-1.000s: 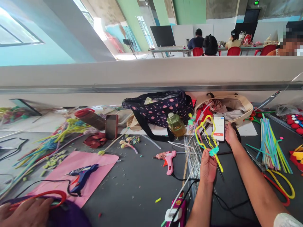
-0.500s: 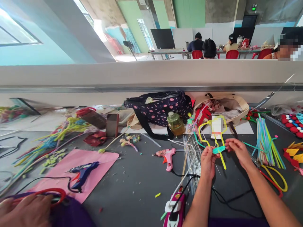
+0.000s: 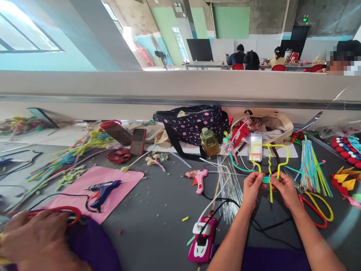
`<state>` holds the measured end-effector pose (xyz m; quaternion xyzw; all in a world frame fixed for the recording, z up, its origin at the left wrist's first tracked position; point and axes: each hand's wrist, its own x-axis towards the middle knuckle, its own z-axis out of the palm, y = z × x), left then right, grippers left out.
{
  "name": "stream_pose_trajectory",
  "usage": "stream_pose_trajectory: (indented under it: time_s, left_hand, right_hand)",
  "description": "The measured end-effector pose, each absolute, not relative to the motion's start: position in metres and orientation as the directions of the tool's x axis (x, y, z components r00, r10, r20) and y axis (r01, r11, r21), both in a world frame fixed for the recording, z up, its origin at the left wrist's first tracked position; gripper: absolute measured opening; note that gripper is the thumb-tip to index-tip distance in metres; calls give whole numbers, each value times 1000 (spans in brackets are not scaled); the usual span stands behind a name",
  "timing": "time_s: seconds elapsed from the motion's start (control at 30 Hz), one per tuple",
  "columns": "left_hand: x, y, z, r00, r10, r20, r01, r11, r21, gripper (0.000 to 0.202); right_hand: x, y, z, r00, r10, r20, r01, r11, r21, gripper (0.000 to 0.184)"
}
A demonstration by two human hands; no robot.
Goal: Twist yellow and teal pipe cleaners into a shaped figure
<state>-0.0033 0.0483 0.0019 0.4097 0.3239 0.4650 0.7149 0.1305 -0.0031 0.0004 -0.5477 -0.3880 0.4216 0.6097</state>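
My left hand (image 3: pixel 253 187) and my right hand (image 3: pixel 286 188) both pinch a yellow pipe-cleaner shape (image 3: pixel 270 160) at its teal middle band, a little above the dark table (image 3: pixel 158 210). The looped yellow wire stands up between my hands with a twisted stem hanging down. A phone (image 3: pixel 255 148) leans behind it, against a cream bag (image 3: pixel 279 126). A bundle of thin silver wires (image 3: pixel 229 184) lies just left of my left hand.
A pink glue gun (image 3: pixel 199 180), a blue glue gun (image 3: pixel 103 190) on pink paper, a dotted dark bag (image 3: pixel 194 124), an oil bottle (image 3: pixel 209 142), coloured pipe cleaners (image 3: pixel 311 169), scissors (image 3: pixel 316 205) and a pink phone (image 3: pixel 201 244) lie around. Another person's hand (image 3: pixel 39 241) rests at the lower left.
My right hand left the phone and came down to the teal band, joining my left hand. The pipe-cleaner shape shifted right and turned between both hands.
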Motion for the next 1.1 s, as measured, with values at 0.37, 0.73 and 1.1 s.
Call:
stream_pose_trajectory:
  time_s: [0.37,0.73,1.1]
  left_hand:
    - [-2,48,2,340,929,-144,-450,295,843,38]
    - [-1,44,6,399,902,-161,-574,383,724,29]
    - [-5,44,14,400,901,-167,-540,379,752,29]
  right_hand:
    - [120,-3,10,339,940,-39,-101,-5,-995,33]
    - [112,-12,12,455,878,151,110,113,-987,27]
    - [104,-22,-3,519,803,292,304,146,-942,20]
